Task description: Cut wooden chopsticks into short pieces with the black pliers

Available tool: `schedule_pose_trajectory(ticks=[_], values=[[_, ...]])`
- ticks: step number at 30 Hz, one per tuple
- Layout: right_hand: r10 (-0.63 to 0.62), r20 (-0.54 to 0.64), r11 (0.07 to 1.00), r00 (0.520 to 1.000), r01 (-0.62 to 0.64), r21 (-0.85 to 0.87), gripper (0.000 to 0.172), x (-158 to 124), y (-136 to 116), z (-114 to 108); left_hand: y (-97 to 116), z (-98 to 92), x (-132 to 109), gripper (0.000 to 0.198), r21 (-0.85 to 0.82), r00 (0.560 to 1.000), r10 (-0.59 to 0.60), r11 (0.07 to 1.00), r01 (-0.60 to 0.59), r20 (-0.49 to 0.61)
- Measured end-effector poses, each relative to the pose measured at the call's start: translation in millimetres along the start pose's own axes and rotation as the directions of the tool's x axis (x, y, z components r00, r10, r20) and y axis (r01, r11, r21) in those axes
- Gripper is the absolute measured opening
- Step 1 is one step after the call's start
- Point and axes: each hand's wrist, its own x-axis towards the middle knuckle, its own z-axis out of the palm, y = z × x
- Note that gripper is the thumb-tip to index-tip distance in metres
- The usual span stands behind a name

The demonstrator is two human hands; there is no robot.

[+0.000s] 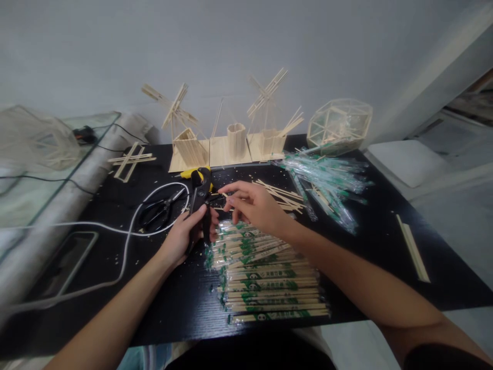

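Observation:
My left hand [188, 231] is wrapped around the handles of a black hand cutter [201, 194], whose head points away from me. Just right of the cutter, my right hand [250, 205] has its thumb and fingers brought together. A small pale bit shows at those fingertips, too small to name. Under and in front of the right hand lie several paper-and-plastic-wrapped chopsticks [273, 285] with green panda print. Loose bare sticks [283, 196] are piled beyond the right hand. Behind the cutter is a partly hidden yellow tool [188, 173].
Wooden stick windmill models [190, 146] stand on boards at the back. Empty wrappers [327, 174] heap at right, before a faceted stick frame [341, 126]. A white cable [129, 231] loops past black-handled scissors [156, 213] at left. Two flat sticks [413, 249] lie far right.

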Motion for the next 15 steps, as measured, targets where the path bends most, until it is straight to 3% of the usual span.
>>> schedule_pose_trajectory(ticks=[8, 15], values=[[0.058, 0.000, 0.998, 0.998, -0.058, 0.022, 0.019, -2.2, -6.2, 2.5, -3.8, -3.5, -1.8, 0.050, 0.136, 0.993, 0.116, 0.984, -0.112, -0.017], [0.073, -0.008, 0.997, 0.997, -0.073, 0.036, 0.017, -2.8, -8.2, 3.7, -2.4, -4.0, -5.2, 0.046, 0.276, 0.975, 0.217, 0.941, -0.195, -0.055]])
